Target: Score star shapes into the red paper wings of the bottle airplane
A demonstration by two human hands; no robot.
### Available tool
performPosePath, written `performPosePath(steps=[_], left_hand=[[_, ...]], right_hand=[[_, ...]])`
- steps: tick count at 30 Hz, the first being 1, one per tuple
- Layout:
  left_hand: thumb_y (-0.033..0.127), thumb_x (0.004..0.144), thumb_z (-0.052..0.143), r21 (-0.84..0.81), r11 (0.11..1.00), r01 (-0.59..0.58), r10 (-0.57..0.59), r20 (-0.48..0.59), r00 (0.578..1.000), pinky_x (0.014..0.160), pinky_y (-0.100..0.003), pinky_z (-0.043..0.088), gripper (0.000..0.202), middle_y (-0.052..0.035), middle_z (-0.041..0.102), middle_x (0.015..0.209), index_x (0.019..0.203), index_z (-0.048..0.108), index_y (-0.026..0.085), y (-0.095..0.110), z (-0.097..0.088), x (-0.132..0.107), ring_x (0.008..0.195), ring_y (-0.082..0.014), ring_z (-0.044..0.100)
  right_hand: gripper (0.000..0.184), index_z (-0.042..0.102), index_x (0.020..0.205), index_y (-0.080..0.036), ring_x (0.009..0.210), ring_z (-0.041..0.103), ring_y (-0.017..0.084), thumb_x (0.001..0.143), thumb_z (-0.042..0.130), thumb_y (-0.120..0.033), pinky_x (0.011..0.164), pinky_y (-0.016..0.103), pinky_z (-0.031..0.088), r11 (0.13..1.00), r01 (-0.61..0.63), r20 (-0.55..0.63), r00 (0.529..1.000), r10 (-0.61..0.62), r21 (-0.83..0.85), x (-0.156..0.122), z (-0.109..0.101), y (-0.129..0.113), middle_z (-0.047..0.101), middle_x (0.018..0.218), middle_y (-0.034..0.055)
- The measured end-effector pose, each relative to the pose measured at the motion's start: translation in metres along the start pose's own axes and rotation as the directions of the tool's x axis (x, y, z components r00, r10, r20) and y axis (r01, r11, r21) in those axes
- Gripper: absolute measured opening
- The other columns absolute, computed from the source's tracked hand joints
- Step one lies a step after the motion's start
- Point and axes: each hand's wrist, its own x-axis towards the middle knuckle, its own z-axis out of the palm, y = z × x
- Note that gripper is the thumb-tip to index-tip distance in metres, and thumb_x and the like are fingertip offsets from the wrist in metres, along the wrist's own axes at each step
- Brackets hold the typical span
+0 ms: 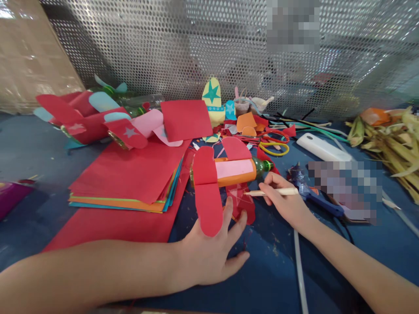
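Note:
My left hand (212, 253) lies with its fingers spread, its fingertips on a red paper piece (247, 209) with a pale star outline. A rounded red paper wing covers part of that hand. My right hand (283, 196) grips a cream pencil (284, 191), its tip at the star outline. Just beyond is a toy plane made from a green bottle (262, 165), lying on its side with its neck to the right. Orange paper (235, 176) with a pink strip wraps the bottle, and red paper wings (206, 192) cross its left part.
A stack of coloured paper (121, 174) sits left. Behind are red bottle planes (85, 117), a yellow paper model (213, 102), scissors (275, 149) and paper scraps. A blue glue gun (321, 203), a white device (322, 147) and dried husks (393, 139) lie right, before a perforated metal panel (163, 43).

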Motion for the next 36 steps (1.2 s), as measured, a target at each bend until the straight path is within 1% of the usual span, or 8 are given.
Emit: performPosePath(steps=[5, 9, 14, 19, 24, 28, 33, 36], left_hand=[[0.056, 0.093, 0.033, 0.014, 1.0, -0.008, 0.008, -0.01, 1.0, 0.091, -0.054, 0.042, 0.063, -0.0261, 0.038, 0.141, 0.143, 0.037, 0.018, 0.0007, -0.001, -0.0011, 0.122, -0.0405, 0.045], [0.055, 0.093, 0.033, 0.02, 1.0, -0.015, 0.015, -0.01, 1.0, 0.092, -0.054, 0.042, 0.062, -0.0234, 0.038, 0.142, 0.142, 0.038, 0.018, 0.0009, -0.0016, -0.001, 0.124, -0.0408, 0.042], [0.055, 0.093, 0.034, 0.023, 1.0, -0.009, 0.01, -0.023, 1.0, 0.089, -0.053, 0.044, 0.062, -0.0273, 0.038, 0.14, 0.142, 0.038, 0.017, 0.0001, -0.0008, 0.0001, 0.122, -0.0415, 0.044], [0.054, 0.093, 0.035, 0.012, 0.999, -0.031, 0.031, -0.036, 0.999, 0.092, -0.054, 0.042, 0.062, -0.0237, 0.039, 0.141, 0.141, 0.04, 0.017, -0.0004, -0.0005, 0.0001, 0.123, -0.0416, 0.043], [0.055, 0.092, 0.037, 0.006, 1.0, -0.011, 0.011, -0.012, 1.0, 0.093, -0.055, 0.041, 0.062, -0.0214, 0.04, 0.142, 0.142, 0.04, 0.019, 0.0002, -0.0021, 0.0006, 0.123, -0.0418, 0.042], [0.056, 0.092, 0.036, 0.014, 1.0, -0.012, 0.012, -0.014, 1.0, 0.09, -0.054, 0.043, 0.062, -0.0243, 0.039, 0.141, 0.141, 0.04, 0.018, 0.0, -0.0019, 0.0009, 0.121, -0.0417, 0.045], [0.055, 0.092, 0.035, 0.02, 1.0, -0.01, 0.011, -0.037, 0.999, 0.091, -0.053, 0.043, 0.061, -0.0231, 0.039, 0.141, 0.141, 0.041, 0.019, -0.0005, 0.0001, -0.0004, 0.121, -0.041, 0.045], [0.055, 0.093, 0.034, 0.03, 0.999, -0.015, 0.016, -0.043, 0.999, 0.089, -0.052, 0.044, 0.061, -0.0244, 0.04, 0.141, 0.141, 0.041, 0.018, -0.0003, 0.0004, -0.0007, 0.12, -0.0407, 0.046]], right_hand=[[0.026, 0.039, 0.061, -0.023, 0.04, 0.038, 0.01, 0.082, 0.052, -0.03, 0.044, 0.023, 0.03, 1.0, 0.004, 0.001, 1.0, -0.004, 0.004, -0.0004, -0.0002, -0.0005, 0.044, 0.043, -0.0073], [0.026, 0.039, 0.061, -0.023, 0.04, 0.037, 0.01, 0.083, 0.051, -0.03, 0.044, 0.023, 0.03, 1.0, 0.008, 0.011, 1.0, -0.008, 0.002, -0.0007, -0.0002, 0.0001, 0.044, 0.043, -0.0073], [0.026, 0.039, 0.061, -0.023, 0.04, 0.038, 0.01, 0.083, 0.051, -0.029, 0.044, 0.023, 0.029, 1.0, 0.006, 0.024, 1.0, -0.006, 0.009, -0.0009, -0.0001, 0.0014, 0.043, 0.043, -0.0075], [0.025, 0.039, 0.062, -0.023, 0.04, 0.038, 0.009, 0.084, 0.051, -0.028, 0.044, 0.023, 0.03, 1.0, 0.01, 0.02, 1.0, -0.01, 0.016, -0.0014, -0.0003, 0.0022, 0.044, 0.043, -0.0075], [0.025, 0.04, 0.062, -0.023, 0.041, 0.04, 0.009, 0.084, 0.051, -0.028, 0.045, 0.022, 0.031, 0.999, 0.012, 0.047, 0.999, -0.013, 0.031, -0.0008, 0.0006, 0.0033, 0.044, 0.042, -0.0079], [0.025, 0.04, 0.062, -0.023, 0.04, 0.04, 0.009, 0.084, 0.051, -0.027, 0.044, 0.022, 0.03, 1.0, 0.006, 0.018, 1.0, -0.006, 0.017, -0.0009, 0.0008, 0.0031, 0.045, 0.043, -0.0078], [0.026, 0.039, 0.061, -0.023, 0.04, 0.041, 0.009, 0.084, 0.051, -0.027, 0.045, 0.022, 0.032, 0.999, 0.011, 0.057, 0.998, -0.013, 0.043, -0.0017, 0.0006, 0.0025, 0.044, 0.042, -0.0082], [0.025, 0.04, 0.062, -0.023, 0.04, 0.041, 0.009, 0.084, 0.051, -0.027, 0.045, 0.022, 0.031, 1.0, 0.01, 0.021, 1.0, -0.011, 0.02, -0.0021, 0.0002, 0.0025, 0.045, 0.042, -0.0082]])
